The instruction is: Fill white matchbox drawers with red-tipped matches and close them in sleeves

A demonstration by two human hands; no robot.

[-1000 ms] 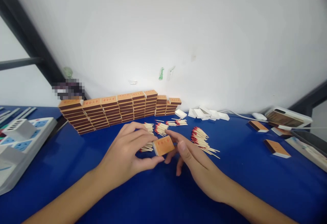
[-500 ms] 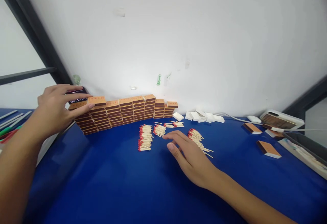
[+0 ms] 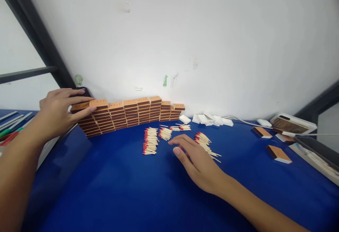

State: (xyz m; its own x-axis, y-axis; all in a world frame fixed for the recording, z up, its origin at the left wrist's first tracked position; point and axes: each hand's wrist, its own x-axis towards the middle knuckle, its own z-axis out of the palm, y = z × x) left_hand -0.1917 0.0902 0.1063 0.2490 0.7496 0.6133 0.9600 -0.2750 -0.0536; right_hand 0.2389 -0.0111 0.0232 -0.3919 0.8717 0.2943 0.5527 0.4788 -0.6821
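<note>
Right hand lies flat on the blue surface, grip wide and empty, between heaps of matches; farther off, the left hand, grip loosened, touches the matchbox now atop the left end of the stacked boxes; a second ago both hands held it at centre.

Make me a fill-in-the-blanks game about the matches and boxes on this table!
1. The left hand touches the wall of stacked matchboxes at its ____ end.
2. The loose matches have ____ heads.
3. The right hand rests open on the ____ table, beside the matches.
Missing words: left; red; blue.
</note>
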